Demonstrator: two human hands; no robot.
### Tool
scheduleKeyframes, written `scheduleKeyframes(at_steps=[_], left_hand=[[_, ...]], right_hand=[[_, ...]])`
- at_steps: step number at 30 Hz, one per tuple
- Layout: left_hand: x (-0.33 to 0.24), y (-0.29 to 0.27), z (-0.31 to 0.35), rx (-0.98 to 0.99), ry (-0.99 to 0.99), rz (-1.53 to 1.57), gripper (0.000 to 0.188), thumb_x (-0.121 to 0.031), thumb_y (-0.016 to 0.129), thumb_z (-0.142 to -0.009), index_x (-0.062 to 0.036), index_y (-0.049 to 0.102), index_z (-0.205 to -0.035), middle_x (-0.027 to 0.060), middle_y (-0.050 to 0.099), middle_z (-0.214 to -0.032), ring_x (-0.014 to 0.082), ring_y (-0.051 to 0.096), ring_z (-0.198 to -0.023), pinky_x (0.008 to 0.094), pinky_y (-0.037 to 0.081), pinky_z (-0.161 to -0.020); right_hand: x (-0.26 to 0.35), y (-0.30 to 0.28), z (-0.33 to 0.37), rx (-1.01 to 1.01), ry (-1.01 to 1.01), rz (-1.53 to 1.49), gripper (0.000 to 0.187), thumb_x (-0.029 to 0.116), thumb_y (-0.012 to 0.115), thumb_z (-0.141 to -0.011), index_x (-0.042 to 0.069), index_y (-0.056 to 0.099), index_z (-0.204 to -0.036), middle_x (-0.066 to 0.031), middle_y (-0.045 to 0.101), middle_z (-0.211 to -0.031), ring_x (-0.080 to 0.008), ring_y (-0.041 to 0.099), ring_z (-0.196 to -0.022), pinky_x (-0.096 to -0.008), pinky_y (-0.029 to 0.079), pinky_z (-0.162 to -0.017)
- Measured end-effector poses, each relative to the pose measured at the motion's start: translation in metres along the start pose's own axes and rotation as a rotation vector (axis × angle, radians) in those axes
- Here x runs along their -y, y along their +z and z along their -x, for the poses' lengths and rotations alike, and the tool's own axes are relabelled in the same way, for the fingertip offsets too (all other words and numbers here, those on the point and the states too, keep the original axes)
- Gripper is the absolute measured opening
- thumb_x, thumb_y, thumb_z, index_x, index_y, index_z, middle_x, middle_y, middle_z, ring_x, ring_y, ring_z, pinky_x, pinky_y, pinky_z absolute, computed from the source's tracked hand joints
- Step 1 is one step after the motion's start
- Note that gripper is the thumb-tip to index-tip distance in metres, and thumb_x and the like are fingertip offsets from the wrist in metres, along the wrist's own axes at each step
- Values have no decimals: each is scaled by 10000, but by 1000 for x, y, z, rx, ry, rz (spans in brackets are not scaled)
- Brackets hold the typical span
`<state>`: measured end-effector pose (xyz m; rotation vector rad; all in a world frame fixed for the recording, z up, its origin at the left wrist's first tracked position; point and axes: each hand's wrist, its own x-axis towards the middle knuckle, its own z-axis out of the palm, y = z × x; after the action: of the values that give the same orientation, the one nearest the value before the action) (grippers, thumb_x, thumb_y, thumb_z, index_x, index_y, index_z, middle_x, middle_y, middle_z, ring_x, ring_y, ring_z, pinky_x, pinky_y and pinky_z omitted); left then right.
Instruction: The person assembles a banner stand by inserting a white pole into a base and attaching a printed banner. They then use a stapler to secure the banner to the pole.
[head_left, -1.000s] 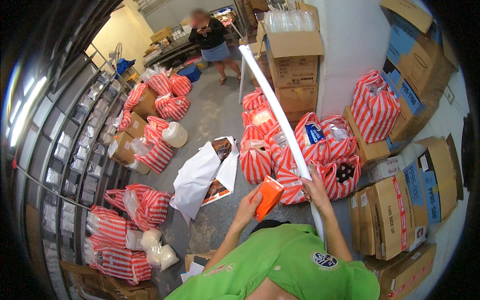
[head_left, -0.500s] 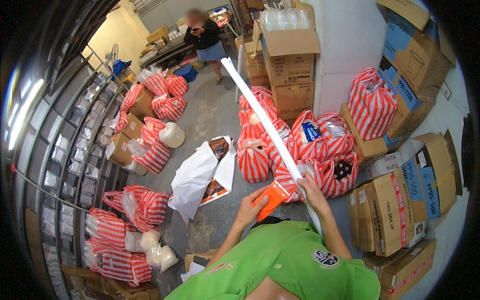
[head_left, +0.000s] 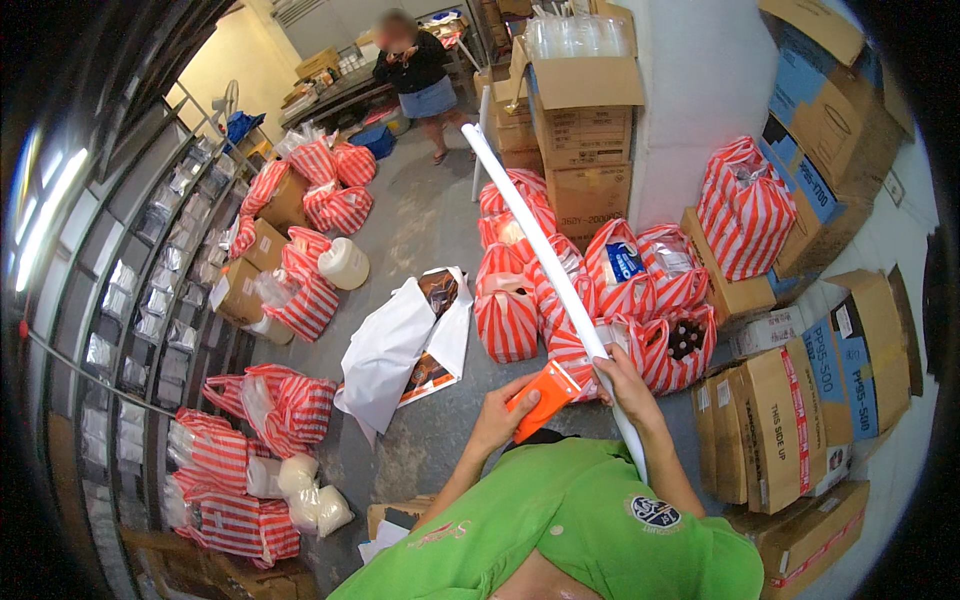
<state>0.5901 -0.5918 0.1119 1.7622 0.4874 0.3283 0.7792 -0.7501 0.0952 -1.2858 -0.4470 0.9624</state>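
Observation:
My left hand (head_left: 496, 414) is closed on a flat orange rectangular thing (head_left: 545, 398) with a pale edge at its upper right; its exact kind I cannot make out. Wrapped round the lower part of a long white roll (head_left: 545, 255) is my right hand (head_left: 625, 385). The roll slants away from my right side toward the far middle of the room. The orange thing sits just left of the roll, near my right fingers. On the floor ahead, a white sheet (head_left: 388, 350) lies folded over a dark and orange printed sheet (head_left: 432, 378).
Red-and-white striped bags (head_left: 507, 325) crowd the floor beyond the roll. More striped bags (head_left: 285, 408) and a white jug (head_left: 344, 264) stand left, before shelves (head_left: 130, 300) of small packets. Cardboard boxes (head_left: 775, 425) are stacked right. A person (head_left: 420, 85) stands at the back.
The far end of the white roll has shifted slightly right and down in the picture. My hands keep the same hold on the roll and the orange thing.

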Motion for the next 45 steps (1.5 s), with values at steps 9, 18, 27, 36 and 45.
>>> scheduleKeyframes(at_steps=[9, 18, 27, 36, 45], left_hand=[[-5, -12, -2, -12, -24, 44, 544, -406, 625, -957, 22, 608, -1292, 155, 697, -1173, 189, 632, -1094, 345, 472, -973], [-6, -20, -3, -24, 9, 19, 533, -410, 624, -956, 9, 617, -1286, 150, 701, -1158, 191, 640, -1081, 347, 483, -952], [4, -30, 7, -93, 20, 21, 536, -415, 622, -960, 17, 618, -1276, 144, 702, -1160, 196, 645, -1073, 340, 485, -948], [24, -35, 6, -163, 60, 100, 569, -426, 616, -965, 15, 574, -1322, 152, 673, -1213, 203, 623, -1117, 334, 462, -976], [22, -32, -5, -267, -37, 153, 387, -323, 474, -1049, -68, 487, -1340, 106, 489, -1351, 187, 461, -1258, 342, 362, -1072]], right_hand=[[12, -3, -8, 50, 12, 103, 425, 125, 552, -900, 28, 426, -1294, -4, 513, -739, -83, 487, -516, -234, 371, -436], [20, 7, -11, 48, -17, 269, 553, 82, 690, -856, 18, 440, -1346, -50, 570, -856, -84, 537, -575, -248, 419, -468], [16, 16, -20, 97, 37, -36, 589, 34, 598, -869, 99, 315, -1382, -69, 551, -865, -92, 471, -541, -254, 392, -459], [10, 22, -37, 216, 33, 62, 430, 15, 562, -869, 70, 309, -1212, -82, 535, -849, -109, 470, -500, -263, 377, -440], [30, 36, -22, 331, 116, -192, 400, -26, 515, -822, 102, 299, -1133, -72, 504, -833, -111, 441, -475, -253, 351, -421]])
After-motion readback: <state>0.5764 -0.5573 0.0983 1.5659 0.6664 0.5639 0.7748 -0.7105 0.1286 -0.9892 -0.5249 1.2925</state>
